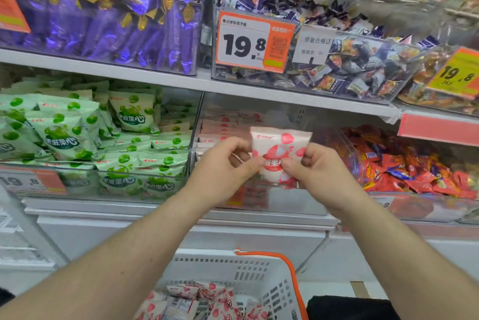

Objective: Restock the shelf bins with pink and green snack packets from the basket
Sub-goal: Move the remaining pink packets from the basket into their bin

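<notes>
I hold a pink snack packet (278, 146) upright in front of the clear bin of pink packets (223, 125) on the middle shelf. My left hand (223, 164) pinches its lower left edge and my right hand (315, 166) pinches its lower right edge. To the left, a clear bin (145, 182) is piled with green snack packets (67, 130). Below my arms stands the white basket (233, 265) with an orange handle, and several pink packets (207, 299) lie in it.
The upper shelf carries clear bins of purple wrapped sweets (103, 21) and mixed candies (350, 65) with an orange 19.8 price tag (252, 42). A bin of red snacks (414, 166) sits right of the pink bin. White shelf base panels lie below.
</notes>
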Demonstrator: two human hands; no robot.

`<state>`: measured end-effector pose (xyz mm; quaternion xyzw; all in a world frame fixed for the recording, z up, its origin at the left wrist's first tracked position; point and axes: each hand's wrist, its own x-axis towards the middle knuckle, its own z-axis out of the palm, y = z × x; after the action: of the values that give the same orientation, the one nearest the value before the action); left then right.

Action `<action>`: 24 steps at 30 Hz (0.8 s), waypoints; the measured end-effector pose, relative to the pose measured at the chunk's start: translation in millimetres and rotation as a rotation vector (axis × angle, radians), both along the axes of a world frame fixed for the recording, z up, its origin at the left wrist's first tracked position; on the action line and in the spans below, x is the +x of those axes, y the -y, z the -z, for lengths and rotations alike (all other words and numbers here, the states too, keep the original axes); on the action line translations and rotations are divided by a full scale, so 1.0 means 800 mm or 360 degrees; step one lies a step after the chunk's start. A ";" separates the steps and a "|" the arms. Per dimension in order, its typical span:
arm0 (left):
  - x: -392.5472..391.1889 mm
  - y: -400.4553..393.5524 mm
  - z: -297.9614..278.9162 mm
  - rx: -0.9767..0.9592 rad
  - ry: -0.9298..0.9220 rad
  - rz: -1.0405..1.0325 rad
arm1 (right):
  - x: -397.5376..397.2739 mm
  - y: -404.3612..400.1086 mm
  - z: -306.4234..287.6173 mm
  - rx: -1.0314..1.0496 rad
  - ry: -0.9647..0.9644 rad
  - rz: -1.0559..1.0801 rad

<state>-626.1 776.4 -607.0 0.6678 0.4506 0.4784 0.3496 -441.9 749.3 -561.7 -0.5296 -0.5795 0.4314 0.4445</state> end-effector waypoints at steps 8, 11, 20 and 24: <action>0.022 -0.059 -0.020 0.0112 -0.1670 0.0107 | 0.053 -0.025 0.012 -0.0042 0.0224 0.0155; 0.032 -0.071 -0.019 0.0109 -0.1866 0.0174 | 0.055 -0.034 0.019 -0.0090 0.0264 0.0102; 0.034 -0.084 -0.007 0.0236 -0.1940 0.0043 | 0.039 -0.062 0.045 -0.0355 0.0443 -0.0160; 0.029 -0.090 -0.008 0.0166 -0.1865 0.0072 | 0.029 -0.077 0.044 -0.0489 0.0686 -0.0275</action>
<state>-602.5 848.7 -600.5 0.8465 0.5302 0.0436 0.0190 -419.0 810.9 -596.5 -0.6190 -0.6314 0.4280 0.1870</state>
